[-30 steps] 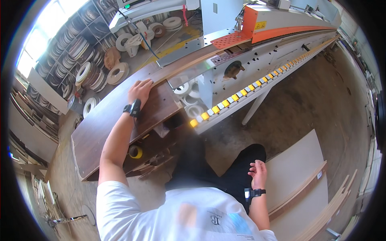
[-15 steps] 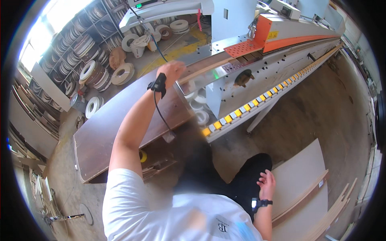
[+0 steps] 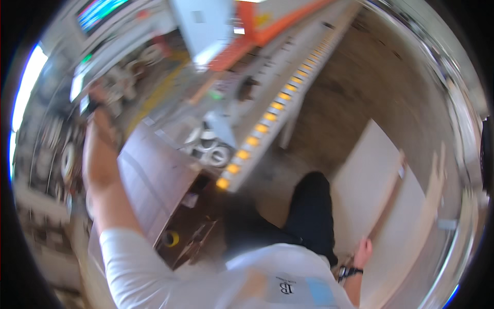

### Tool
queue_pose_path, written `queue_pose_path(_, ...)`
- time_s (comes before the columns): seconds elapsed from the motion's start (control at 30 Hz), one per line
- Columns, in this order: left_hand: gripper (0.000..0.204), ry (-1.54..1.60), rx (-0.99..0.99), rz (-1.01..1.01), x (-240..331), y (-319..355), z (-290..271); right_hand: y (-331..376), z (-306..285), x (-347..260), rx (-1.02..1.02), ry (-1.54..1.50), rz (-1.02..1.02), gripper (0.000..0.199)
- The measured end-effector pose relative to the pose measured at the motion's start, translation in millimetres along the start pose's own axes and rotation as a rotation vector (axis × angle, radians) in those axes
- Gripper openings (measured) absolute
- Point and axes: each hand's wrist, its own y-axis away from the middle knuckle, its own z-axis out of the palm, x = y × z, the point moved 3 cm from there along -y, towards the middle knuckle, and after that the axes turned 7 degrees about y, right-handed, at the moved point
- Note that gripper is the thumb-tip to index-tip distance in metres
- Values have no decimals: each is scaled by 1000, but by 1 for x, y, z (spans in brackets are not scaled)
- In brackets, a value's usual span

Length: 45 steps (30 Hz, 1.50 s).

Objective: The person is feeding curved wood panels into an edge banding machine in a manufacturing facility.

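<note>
white upper-left console point(image 3: 123, 41) alongside, holding left hand point(image 3: 96, 92) out, grip too blurred to tell; half-curling right hand point(image 3: 364, 251) near lower-right board point(image 3: 355, 195), hold unclear; facing brown strip point(image 3: 206, 87) seemingly part-way into upper-middle machine point(image 3: 249, 20).

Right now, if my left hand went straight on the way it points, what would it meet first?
Your left hand would probably meet the pale machine housing just above it in the picture, though blur leaves the depth unclear.
</note>
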Motion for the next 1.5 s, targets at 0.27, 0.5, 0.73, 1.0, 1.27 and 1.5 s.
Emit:
queue_pose_path(0.27,41,1744,-224,-895,212,-80,-208,99,-89,-13,516,538,57,70)
queue_pose_path(0.5,24,1453,-956,490,305,-108,-561,93,-62,37,192,563,433,113)
queue_pose_path(0.73,47,1422,-862,1553,365,-88,-772,140,-61,30,160,551,510,112)
queue_pose_path(1.0,50,1561,-588,1829,405,-91,-892,149,-55,36,192,619,528,100)
queue_pose_path(1.27,47,1669,-451,2068,427,-51,-1000,163,-44,63,174,644,535,94)
queue_pose_path(1.5,30,1755,-524,1291,488,-91,-1002,161,-47,61,169,580,492,86)
